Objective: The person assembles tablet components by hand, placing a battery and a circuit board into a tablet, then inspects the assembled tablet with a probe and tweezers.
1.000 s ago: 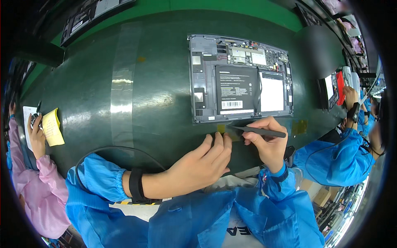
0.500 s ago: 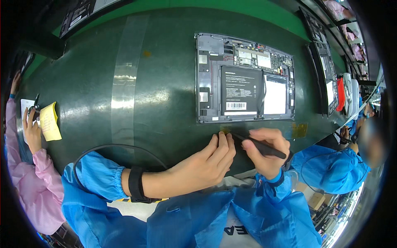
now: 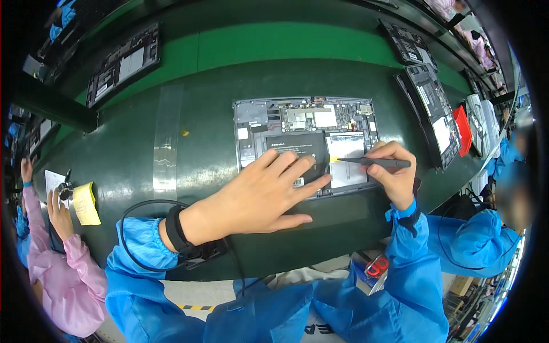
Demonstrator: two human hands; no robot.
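An opened tablet (image 3: 257,117) lies back-up on the dark green belt, showing its black battery, circuit boards and a white panel. My left hand (image 3: 257,197) rests flat on the battery with fingers spread, wearing a black wrist strap (image 3: 176,228) with a cord. My right hand (image 3: 394,171) grips dark tweezers (image 3: 377,163) pointing left. A small yellow piece (image 3: 334,159) sits at the tweezer tip, over the seam between battery and white panel.
More opened tablets lie at the far left (image 3: 123,63) and along the right (image 3: 432,111), with a red item (image 3: 462,130) there. A person in pink (image 3: 57,251) sits at left with a yellow note (image 3: 86,203). Another person in blue (image 3: 486,234) is at right.
Both hands moved up from the table edge onto the tablet. My left hand now lies flat on the battery, and the tweezers carry the yellow piece over the device.
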